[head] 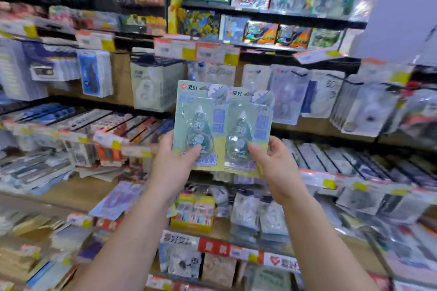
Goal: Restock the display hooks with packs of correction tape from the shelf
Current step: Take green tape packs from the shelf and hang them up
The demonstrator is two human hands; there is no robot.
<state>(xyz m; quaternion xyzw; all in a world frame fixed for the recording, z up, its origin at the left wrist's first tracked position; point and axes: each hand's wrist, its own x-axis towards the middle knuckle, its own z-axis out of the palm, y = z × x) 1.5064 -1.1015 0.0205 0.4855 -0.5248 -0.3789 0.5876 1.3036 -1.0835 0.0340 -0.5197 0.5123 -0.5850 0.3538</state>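
Note:
Two pale green blister packs of correction tape are held up side by side in front of the display. My left hand [173, 160] grips the lower edge of the left pack [199, 123], thumb on its front. My right hand [275, 163] pinches the bottom of the right pack [250, 130], which overlaps the left one. Behind them, rows of hooks carry similar hanging packs [155, 82], with more hanging packs [290, 94] to the right. Both packs stand upright, their hang holes at the top.
Orange and yellow price tags [196, 51] run along the rail above the hooks. Slanted trays of pens [78, 123] lie to the left. A lower shelf [220, 231] holds stacked packs and a yellow box [192, 217]. Card packs fill the upper shelves.

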